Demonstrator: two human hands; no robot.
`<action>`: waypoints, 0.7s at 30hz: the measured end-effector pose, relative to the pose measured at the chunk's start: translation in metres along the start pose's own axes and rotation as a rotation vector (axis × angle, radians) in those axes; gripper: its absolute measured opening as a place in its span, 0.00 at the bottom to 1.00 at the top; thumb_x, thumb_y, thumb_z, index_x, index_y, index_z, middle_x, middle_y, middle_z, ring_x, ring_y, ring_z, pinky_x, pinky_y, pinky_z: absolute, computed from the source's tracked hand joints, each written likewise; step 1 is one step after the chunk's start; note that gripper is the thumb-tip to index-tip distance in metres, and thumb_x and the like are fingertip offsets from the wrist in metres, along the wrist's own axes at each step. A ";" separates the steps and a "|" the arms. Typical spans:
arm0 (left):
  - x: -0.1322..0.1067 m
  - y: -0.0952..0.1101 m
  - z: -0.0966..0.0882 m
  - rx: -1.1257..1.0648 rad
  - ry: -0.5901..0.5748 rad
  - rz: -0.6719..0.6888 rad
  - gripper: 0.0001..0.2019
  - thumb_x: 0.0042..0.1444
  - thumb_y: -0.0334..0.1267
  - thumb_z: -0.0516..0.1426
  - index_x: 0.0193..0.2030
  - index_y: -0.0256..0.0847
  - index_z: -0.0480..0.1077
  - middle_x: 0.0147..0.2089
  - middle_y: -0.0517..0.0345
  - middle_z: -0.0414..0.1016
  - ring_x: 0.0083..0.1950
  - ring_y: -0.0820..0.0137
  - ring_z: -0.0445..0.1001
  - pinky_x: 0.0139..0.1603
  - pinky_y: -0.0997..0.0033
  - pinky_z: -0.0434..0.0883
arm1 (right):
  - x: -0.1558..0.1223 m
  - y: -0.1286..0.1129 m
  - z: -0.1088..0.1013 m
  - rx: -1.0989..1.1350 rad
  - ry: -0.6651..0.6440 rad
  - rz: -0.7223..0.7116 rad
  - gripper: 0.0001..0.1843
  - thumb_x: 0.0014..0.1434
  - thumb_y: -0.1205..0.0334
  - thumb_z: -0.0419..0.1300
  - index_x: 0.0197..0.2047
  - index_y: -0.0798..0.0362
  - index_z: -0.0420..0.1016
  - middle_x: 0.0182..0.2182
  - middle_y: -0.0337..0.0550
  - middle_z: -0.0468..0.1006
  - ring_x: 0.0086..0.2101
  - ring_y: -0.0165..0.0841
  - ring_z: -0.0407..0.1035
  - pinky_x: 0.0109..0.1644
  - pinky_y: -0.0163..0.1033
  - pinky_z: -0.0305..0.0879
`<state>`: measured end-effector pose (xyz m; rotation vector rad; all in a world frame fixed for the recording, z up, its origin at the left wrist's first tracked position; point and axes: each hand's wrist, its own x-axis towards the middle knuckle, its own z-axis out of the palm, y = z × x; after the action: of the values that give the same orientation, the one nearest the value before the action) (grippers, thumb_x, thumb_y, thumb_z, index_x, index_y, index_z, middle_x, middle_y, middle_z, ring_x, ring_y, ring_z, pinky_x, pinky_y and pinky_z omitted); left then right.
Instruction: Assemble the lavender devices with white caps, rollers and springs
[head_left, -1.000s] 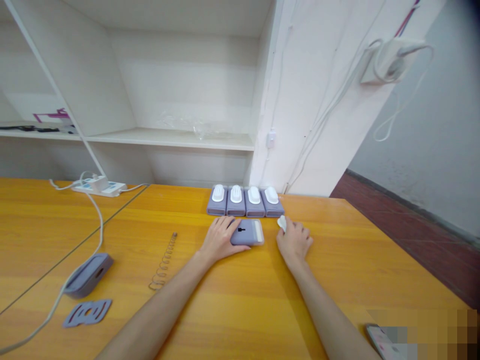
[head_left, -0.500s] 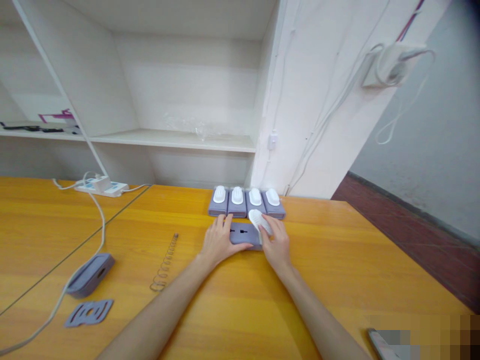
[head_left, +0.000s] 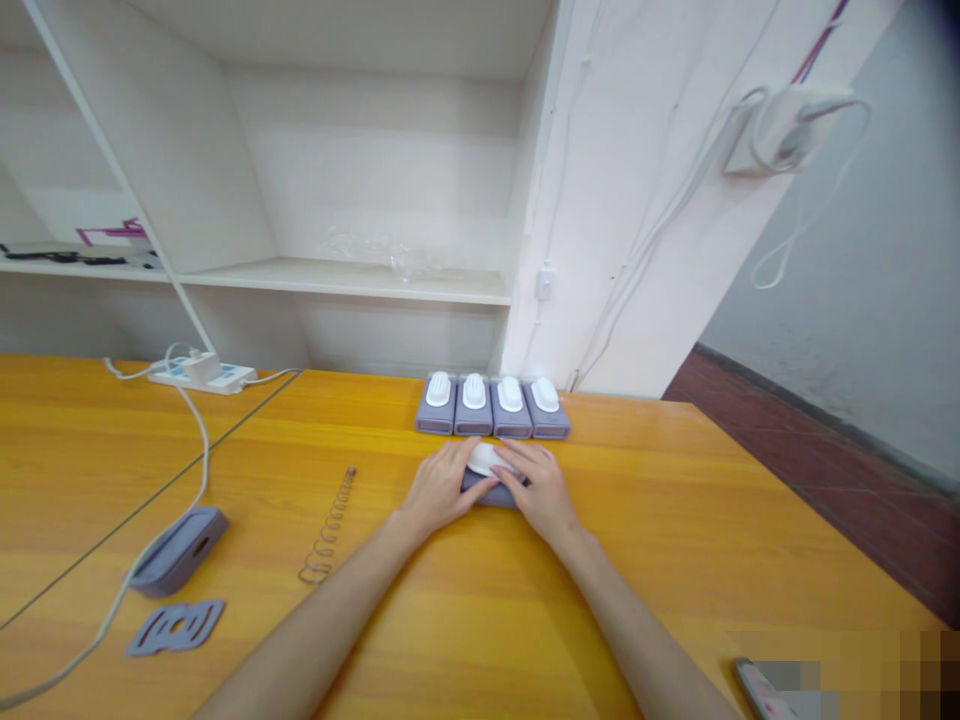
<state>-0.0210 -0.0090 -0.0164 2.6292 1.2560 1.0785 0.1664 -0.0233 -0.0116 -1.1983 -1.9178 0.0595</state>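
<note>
A white oval part (head_left: 484, 459) lies on top of a grey-purple box (head_left: 491, 492) on the table, mostly between my two hands. My left hand (head_left: 442, 484) is closed around the box's left end, its thumb along the near side. The fingers of my right hand (head_left: 541, 486) curl over the white part's right side, thumb at its near edge. My fingers hide both ends of the box. Just behind stands a row of several similar grey-purple boxes (head_left: 473, 421), each topped with a white oval part (head_left: 474, 391).
A coil spring (head_left: 328, 530) lies left of my forearm. Farther left are a grey-purple casing (head_left: 180, 551), a flat slotted plate (head_left: 177, 628) and a white cable (head_left: 202, 440) from a power strip (head_left: 204, 374). A phone-like object (head_left: 757, 688) lies at lower right; shelves (head_left: 345, 280) stand behind.
My right hand has lowered the white oval part from a tilted hold above the box's right end onto its top, moving left. Both hands are now closer together.
</note>
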 end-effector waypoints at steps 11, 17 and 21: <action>0.003 0.003 -0.008 -0.108 0.118 0.025 0.23 0.54 0.44 0.55 0.55 0.38 0.59 0.47 0.46 0.68 0.46 0.60 0.66 0.48 0.58 0.65 | -0.001 -0.004 -0.007 -0.012 -0.128 0.017 0.24 0.60 0.58 0.53 0.61 0.43 0.60 0.56 0.44 0.67 0.54 0.38 0.62 0.58 0.49 0.57; 0.005 0.000 -0.009 -0.132 0.120 -0.036 0.23 0.54 0.42 0.54 0.55 0.37 0.57 0.43 0.48 0.67 0.44 0.62 0.66 0.47 0.59 0.64 | -0.002 0.005 -0.005 0.156 -0.072 0.105 0.22 0.56 0.55 0.58 0.53 0.52 0.68 0.49 0.49 0.72 0.49 0.39 0.66 0.55 0.46 0.62; 0.005 -0.001 -0.010 -0.155 0.100 -0.031 0.22 0.55 0.41 0.53 0.55 0.38 0.57 0.45 0.48 0.67 0.45 0.62 0.65 0.47 0.59 0.64 | -0.002 0.008 -0.005 0.212 -0.041 0.134 0.17 0.53 0.55 0.61 0.46 0.53 0.71 0.44 0.48 0.74 0.45 0.38 0.68 0.52 0.45 0.64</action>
<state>-0.0256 -0.0070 -0.0068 2.4624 1.1740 1.2617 0.1757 -0.0222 -0.0137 -1.1868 -1.8131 0.3519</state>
